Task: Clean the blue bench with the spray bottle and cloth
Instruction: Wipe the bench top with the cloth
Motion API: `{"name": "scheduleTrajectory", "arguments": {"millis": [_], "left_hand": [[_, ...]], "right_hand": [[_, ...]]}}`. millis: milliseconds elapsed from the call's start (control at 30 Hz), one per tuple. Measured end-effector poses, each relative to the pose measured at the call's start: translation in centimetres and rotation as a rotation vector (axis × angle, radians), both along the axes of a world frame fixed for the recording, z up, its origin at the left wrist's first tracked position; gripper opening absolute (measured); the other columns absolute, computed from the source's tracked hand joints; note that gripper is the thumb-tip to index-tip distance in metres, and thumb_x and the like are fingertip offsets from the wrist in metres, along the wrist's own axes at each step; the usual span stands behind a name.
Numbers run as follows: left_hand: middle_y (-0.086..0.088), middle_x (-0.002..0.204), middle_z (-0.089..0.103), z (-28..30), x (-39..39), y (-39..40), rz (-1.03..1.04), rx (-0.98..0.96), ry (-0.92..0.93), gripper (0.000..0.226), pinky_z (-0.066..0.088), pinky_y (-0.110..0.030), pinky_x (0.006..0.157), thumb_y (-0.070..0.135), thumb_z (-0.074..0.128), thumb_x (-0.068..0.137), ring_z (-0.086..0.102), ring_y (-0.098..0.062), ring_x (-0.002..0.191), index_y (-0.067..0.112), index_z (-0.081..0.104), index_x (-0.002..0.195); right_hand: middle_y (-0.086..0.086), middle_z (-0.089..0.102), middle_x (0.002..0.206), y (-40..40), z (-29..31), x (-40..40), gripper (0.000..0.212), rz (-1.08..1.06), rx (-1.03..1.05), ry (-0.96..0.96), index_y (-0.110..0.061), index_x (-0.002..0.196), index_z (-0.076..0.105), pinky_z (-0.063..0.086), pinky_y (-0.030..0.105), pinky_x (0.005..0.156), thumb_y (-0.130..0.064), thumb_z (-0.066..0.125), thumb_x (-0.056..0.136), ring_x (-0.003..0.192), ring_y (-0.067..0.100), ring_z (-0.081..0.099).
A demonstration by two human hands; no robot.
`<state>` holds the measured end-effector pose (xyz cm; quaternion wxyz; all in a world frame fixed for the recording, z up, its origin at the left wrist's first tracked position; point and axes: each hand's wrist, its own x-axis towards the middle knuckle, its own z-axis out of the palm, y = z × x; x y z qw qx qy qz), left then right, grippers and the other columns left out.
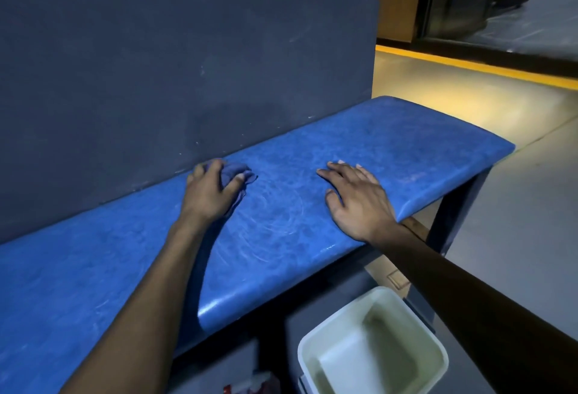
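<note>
The blue bench [391, 149] runs from the lower left to the right, against a dark wall. My left hand [208, 190] grips a bunched blue cloth [236, 173] and presses it on the seat close to the wall. My right hand [356, 199] lies flat on the seat near the front edge, fingers spread, holding nothing. Pale swirl marks show on the seat between my hands. A red and white thing [253, 384] at the bottom edge, under the bench, may be the spray bottle; it is mostly cut off.
A white square bin [372, 343] stands on the floor under the bench's front edge, below my right forearm. A dark bench leg [453, 209] stands at the right end. Grey floor and a yellow strip [469, 65] lie beyond it.
</note>
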<state>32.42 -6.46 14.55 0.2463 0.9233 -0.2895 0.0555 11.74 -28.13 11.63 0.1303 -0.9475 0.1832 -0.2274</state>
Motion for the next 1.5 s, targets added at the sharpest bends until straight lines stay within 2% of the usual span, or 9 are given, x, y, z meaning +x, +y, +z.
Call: {"name": "scheduleTrajectory", "arguments": {"millis": [133, 300, 567, 633, 833, 1033, 1200, 1367, 1500], "left_hand": [[-0.013, 0.128, 0.061, 0.5, -3.5, -4.1, -0.199, 0.031, 0.007, 0.058, 0.043, -0.040, 0.105, 0.067, 0.045, 0.087, 0.053, -0.034, 0.125, 0.025, 0.059, 0.125], [0.006, 0.132, 0.058, 1.3, -8.5, 2.9, -0.641, 0.063, 0.017, 0.041, 0.039, -0.028, 0.111, 0.054, 0.059, 0.092, 0.054, -0.011, 0.128, 0.025, 0.065, 0.120], [-0.009, 0.139, 0.057, 0.8, 0.4, -1.3, -0.181, 0.041, -0.013, 0.080, 0.041, -0.042, 0.112, 0.080, 0.034, 0.076, 0.048, -0.033, 0.134, 0.027, 0.057, 0.132], [-0.011, 0.138, 0.055, 0.9, -2.3, -3.2, -0.275, 0.092, -0.018, 0.082, 0.040, -0.043, 0.112, 0.078, 0.032, 0.078, 0.048, -0.034, 0.131, 0.021, 0.055, 0.132], [0.008, 0.129, 0.055, 0.5, -7.7, 1.8, -0.681, 0.057, 0.027, 0.038, 0.039, -0.033, 0.110, 0.057, 0.056, 0.093, 0.051, -0.016, 0.128, 0.029, 0.060, 0.118], [-0.009, 0.139, 0.052, -0.3, -2.5, -3.8, -0.244, -0.016, 0.011, 0.050, 0.036, -0.038, 0.111, 0.056, 0.058, 0.094, 0.046, -0.032, 0.132, 0.024, 0.057, 0.132], [-0.007, 0.132, 0.056, 0.4, -6.5, -5.9, -0.297, 0.001, 0.026, 0.067, 0.040, -0.041, 0.109, 0.073, 0.041, 0.084, 0.049, -0.030, 0.127, 0.027, 0.055, 0.130], [0.005, 0.130, 0.057, 0.1, -10.4, 0.8, -0.526, 0.008, 0.000, 0.047, 0.038, -0.030, 0.110, 0.062, 0.056, 0.088, 0.051, -0.015, 0.123, 0.032, 0.061, 0.125], [0.000, 0.139, 0.057, 0.3, -4.6, 0.0, -0.337, 0.045, -0.052, 0.060, 0.035, -0.035, 0.113, 0.068, 0.049, 0.086, 0.049, -0.025, 0.132, 0.032, 0.059, 0.134]], "right_hand": [[-0.002, 0.046, 0.153, -0.1, 0.0, -0.1, 0.063, 0.008, -0.010, 0.002, -0.028, 0.143, 0.051, 0.015, 0.036, 0.124, -0.044, 0.024, 0.088, 0.145, 0.015, 0.033], [0.000, 0.047, 0.152, 0.0, -0.1, 0.0, 0.063, 0.010, -0.027, -0.003, -0.027, 0.142, 0.052, 0.016, 0.036, 0.123, -0.043, 0.024, 0.089, 0.144, 0.017, 0.035], [-0.004, 0.042, 0.156, 0.0, 0.1, 0.0, 0.066, 0.014, -0.014, 0.021, -0.030, 0.145, 0.047, 0.009, 0.033, 0.124, -0.045, 0.019, 0.088, 0.147, 0.012, 0.028], [-0.005, 0.042, 0.156, 0.0, 0.2, -0.1, 0.066, 0.016, -0.012, 0.026, -0.030, 0.146, 0.046, 0.009, 0.033, 0.124, -0.045, 0.018, 0.088, 0.147, 0.012, 0.027], [-0.003, 0.044, 0.154, 0.1, 0.1, -0.2, 0.063, 0.012, -0.037, 0.024, -0.028, 0.145, 0.048, 0.014, 0.036, 0.124, -0.044, 0.021, 0.090, 0.146, 0.014, 0.031], [-0.004, 0.041, 0.156, 0.3, 0.2, -0.2, 0.066, 0.010, -0.057, 0.050, -0.029, 0.147, 0.045, 0.012, 0.036, 0.124, -0.046, 0.017, 0.090, 0.148, 0.013, 0.028], [-0.001, 0.044, 0.155, 0.1, 0.1, -0.1, 0.065, 0.012, -0.078, 0.051, -0.028, 0.146, 0.047, 0.016, 0.038, 0.123, -0.045, 0.020, 0.090, 0.146, 0.015, 0.031], [0.000, 0.045, 0.154, 0.0, 0.0, -0.2, 0.063, 0.014, -0.089, 0.055, -0.026, 0.145, 0.048, 0.018, 0.039, 0.123, -0.043, 0.021, 0.091, 0.146, 0.017, 0.033], [0.000, 0.045, 0.154, 0.0, -0.1, -0.1, 0.065, 0.010, -0.091, 0.056, -0.027, 0.146, 0.048, 0.017, 0.038, 0.123, -0.043, 0.019, 0.090, 0.146, 0.017, 0.033]]}}
